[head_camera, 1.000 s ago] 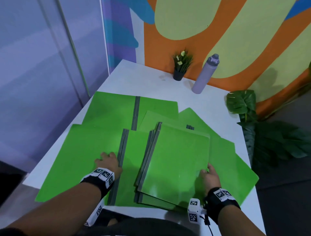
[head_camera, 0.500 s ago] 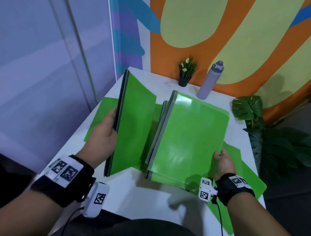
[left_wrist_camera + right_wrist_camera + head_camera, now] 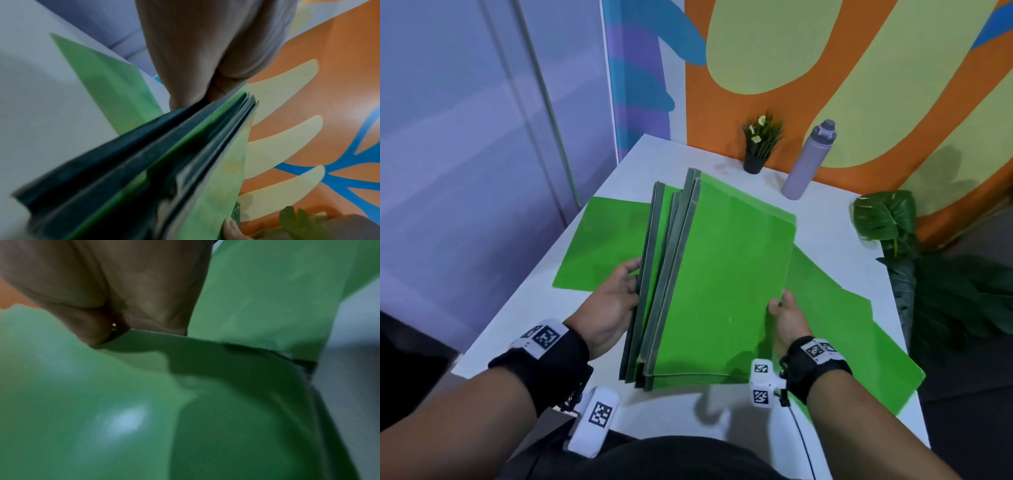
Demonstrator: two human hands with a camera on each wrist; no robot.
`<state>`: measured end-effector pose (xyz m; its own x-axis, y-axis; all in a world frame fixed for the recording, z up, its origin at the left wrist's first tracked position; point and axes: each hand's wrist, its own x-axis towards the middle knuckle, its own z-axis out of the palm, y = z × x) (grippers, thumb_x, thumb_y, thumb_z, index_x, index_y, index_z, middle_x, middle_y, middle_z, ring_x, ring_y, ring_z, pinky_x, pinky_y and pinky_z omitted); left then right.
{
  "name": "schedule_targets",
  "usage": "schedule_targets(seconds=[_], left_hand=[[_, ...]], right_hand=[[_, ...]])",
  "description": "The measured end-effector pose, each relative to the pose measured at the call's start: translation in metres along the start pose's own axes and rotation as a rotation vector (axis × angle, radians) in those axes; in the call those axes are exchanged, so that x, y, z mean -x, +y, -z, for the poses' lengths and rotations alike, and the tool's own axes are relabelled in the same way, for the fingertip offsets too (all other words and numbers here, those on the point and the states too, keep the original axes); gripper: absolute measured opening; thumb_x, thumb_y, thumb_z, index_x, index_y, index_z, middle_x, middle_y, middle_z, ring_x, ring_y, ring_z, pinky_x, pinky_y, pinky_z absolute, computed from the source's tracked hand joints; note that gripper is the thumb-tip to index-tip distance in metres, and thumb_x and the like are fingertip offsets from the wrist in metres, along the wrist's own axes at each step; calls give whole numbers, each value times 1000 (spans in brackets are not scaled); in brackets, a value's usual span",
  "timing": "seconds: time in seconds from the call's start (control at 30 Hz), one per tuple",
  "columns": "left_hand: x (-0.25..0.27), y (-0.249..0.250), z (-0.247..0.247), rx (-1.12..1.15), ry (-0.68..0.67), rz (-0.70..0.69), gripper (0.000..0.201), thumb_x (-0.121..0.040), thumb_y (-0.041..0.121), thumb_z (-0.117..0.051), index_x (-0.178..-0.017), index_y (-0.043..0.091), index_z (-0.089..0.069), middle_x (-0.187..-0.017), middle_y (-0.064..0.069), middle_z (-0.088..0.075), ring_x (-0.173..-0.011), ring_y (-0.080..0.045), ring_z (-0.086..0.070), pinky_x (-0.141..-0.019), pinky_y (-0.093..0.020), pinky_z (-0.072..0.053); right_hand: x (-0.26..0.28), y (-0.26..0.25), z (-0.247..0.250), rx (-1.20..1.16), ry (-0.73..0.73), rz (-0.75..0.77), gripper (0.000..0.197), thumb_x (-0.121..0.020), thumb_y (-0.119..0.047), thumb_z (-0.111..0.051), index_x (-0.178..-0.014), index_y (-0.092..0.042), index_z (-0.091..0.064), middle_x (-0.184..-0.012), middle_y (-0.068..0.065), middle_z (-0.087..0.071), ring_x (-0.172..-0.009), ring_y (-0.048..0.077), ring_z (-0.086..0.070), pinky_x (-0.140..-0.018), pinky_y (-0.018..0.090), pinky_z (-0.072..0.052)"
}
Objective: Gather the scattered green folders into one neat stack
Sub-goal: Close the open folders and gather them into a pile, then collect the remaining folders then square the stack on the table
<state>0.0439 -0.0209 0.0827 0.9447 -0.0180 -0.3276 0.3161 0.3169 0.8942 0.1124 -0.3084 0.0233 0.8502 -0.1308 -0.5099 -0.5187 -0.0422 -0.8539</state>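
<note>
A bundle of several green folders [image 3: 726, 277] with grey-green spines stands tilted over the white table [image 3: 661, 157], its lower end near the front edge. My left hand [image 3: 616, 301] grips the spine side of the bundle [image 3: 185, 162]. My right hand [image 3: 784, 315] pinches the right edge of the top folder [image 3: 123, 402]. One green folder [image 3: 602, 246] lies flat on the table at the left. Another green folder [image 3: 852, 335] lies flat at the right under the bundle, reaching the table's right front corner.
A small potted plant [image 3: 758, 144] and a lilac water bottle [image 3: 808, 161] stand at the table's far edge against the painted wall. A large leafy plant [image 3: 893, 233] stands just off the right side. A glass partition runs along the left.
My left hand lifted a folder off the table and swung it right, closing it against the bundle held by my right hand. The bundle rose from flat to tilted.
</note>
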Motion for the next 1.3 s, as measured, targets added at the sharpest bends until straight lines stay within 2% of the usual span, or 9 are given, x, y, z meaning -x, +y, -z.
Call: schedule_targets(seconds=[0.1, 0.17, 0.27, 0.43, 0.67, 0.83, 0.97, 1.1, 1.3], left_hand=[[-3, -13, -5, -189, 15, 146, 43, -103, 21, -35, -145, 25, -36, -135, -13, -55, -124, -31, -50, -111, -55, -32], [-6, -28, -2, -385, 49, 288, 50, -101, 47, -28, -146, 25, -29, -138, -6, -44, -130, -31, -42, -107, -53, -35], [-9, -47, 8, -508, 192, 276, 25, -102, 23, -36, -125, 15, -39, -93, -4, -42, -86, -25, -44, -77, -40, -42], [-15, -57, 40, -398, 338, 301, 43, -100, 7, -39, -142, 11, -34, -113, -7, -46, -111, -31, -43, -109, -54, -31], [-26, -90, 94, -460, 464, 384, 42, -98, 8, -45, -139, 8, -38, -100, -15, -52, -88, -32, -50, -85, -50, -51], [-24, -102, 101, -411, 429, 473, 21, -97, -1, -40, -117, -5, -47, -92, -19, -50, -79, -29, -48, -71, -40, -44], [-30, -103, 108, -369, 416, 488, 23, -96, -2, -41, -118, -7, -44, -105, -26, -52, -92, -38, -53, -81, -48, -46], [-32, -105, 109, -370, 397, 496, 27, -94, -5, -41, -120, -9, -44, -107, -27, -52, -95, -41, -55, -84, -50, -48], [-28, -108, 101, -346, 356, 467, 30, -95, -8, -39, -125, -8, -40, -99, -19, -43, -84, -31, -45, -79, -45, -44]], right_hand=[[-2, 17, -15, 37, 76, 42, 45, -97, -8, -39, -139, -22, -33, -151, 10, -30, -140, 33, -26, -110, 58, -25], [0, 22, -19, 62, 105, 96, 45, -97, -6, -41, -139, -21, -35, -138, 4, -43, -135, 31, -34, -107, 50, -31], [3, 20, -22, 113, -23, 154, 64, -96, -7, -47, -147, -37, -23, -143, 5, -39, -134, 26, -36, -108, 46, -33], [-6, 32, -5, 780, -111, 132, 81, -90, -22, -58, -151, -35, -6, -157, 10, -24, -139, 32, -31, -108, 45, -34], [-4, 85, 19, 1405, -169, -34, 99, -79, -38, -63, -145, -50, 9, -159, 9, 17, -143, 44, 4, -105, 70, -23], [2, 94, 10, 1386, -168, 57, 102, -82, 10, -37, -140, -58, 10, -158, 11, 22, -143, 47, 7, -108, 61, -30], [5, 91, 9, 1292, 59, 89, 75, -82, 5, -41, -147, -28, -21, -144, 19, -30, -126, 38, -40, -92, 40, -46], [6, 86, 4, 1081, 143, -84, 31, -92, -30, -48, -113, -7, -49, -103, 10, -56, -83, 26, -56, -70, 31, -47], [-1, 85, 2, 1066, 125, -179, 25, -95, -12, -45, -115, 0, -54, -117, 17, -63, -107, 32, -61, -76, 29, -46]])
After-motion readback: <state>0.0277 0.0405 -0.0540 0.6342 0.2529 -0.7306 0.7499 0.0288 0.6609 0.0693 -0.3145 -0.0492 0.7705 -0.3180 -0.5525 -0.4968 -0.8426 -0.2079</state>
